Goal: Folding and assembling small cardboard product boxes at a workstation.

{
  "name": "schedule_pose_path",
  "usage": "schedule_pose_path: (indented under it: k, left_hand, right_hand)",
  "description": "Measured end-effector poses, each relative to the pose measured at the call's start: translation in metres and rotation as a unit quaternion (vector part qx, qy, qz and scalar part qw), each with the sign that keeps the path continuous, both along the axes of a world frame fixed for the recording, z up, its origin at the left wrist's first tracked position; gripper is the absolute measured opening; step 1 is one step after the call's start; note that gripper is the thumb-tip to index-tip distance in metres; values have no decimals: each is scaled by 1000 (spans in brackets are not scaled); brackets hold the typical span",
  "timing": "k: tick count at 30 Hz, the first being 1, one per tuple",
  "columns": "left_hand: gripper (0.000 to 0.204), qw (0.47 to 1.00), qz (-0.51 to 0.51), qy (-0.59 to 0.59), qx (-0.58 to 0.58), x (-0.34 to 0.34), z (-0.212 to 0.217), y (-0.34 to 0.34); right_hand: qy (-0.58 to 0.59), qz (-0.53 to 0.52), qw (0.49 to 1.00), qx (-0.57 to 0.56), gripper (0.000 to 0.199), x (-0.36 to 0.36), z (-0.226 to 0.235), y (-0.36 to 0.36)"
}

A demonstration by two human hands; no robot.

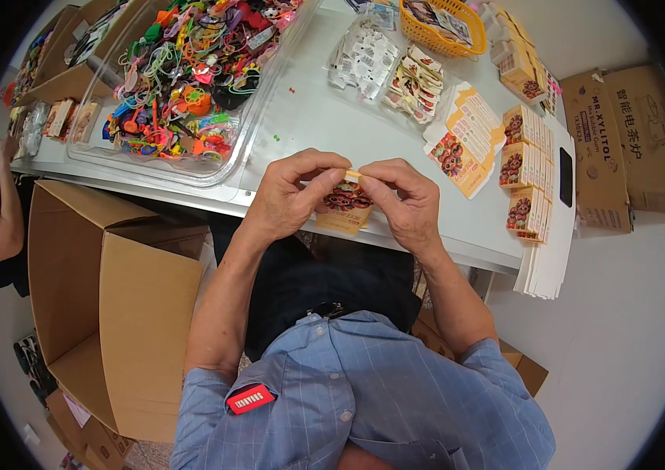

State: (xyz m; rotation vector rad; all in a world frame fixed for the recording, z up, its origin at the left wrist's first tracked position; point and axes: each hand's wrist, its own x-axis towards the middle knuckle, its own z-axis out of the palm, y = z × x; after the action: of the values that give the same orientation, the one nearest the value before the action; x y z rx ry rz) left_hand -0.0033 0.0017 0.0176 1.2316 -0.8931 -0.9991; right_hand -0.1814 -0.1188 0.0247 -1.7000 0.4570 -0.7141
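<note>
Over the near edge of the table, both my hands hold one small printed carton (346,205), orange and red with a cartoon figure on its front. My left hand (289,192) pinches its top left corner between thumb and fingers. At the top right corner, my right hand (404,200) does the same, thumb against the top edge. The fingers partly cover the carton's upper part. To the right lie flat, unfolded cartons (469,133) with the same print. Beyond them, several formed cartons (524,168) stand in rows.
A clear plastic tub (245,149) of colourful small toys fills the table's left. Clear trays hold white packets (364,59) and small printed pieces (415,86). A yellow basket (458,45) stands behind; a black phone (566,176) lies right. An open cardboard box (148,329) stands left below the table.
</note>
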Motion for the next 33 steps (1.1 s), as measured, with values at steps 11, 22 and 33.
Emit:
schedule_pose_path:
  k: [11,22,33]
  left_hand:
    - [21,1000,-7,12,27,1,3,1]
    - [21,998,-24,-49,-44,3,-3,4]
    - [23,990,-30,-112,-84,5,-6,3]
  right_hand:
    - [3,-6,1000,3,11,2,0,-1]
    - [-40,40,996,-72,19,-3,-13,-7]
    - [-39,24,982,-181,31,-7,-19,-4]
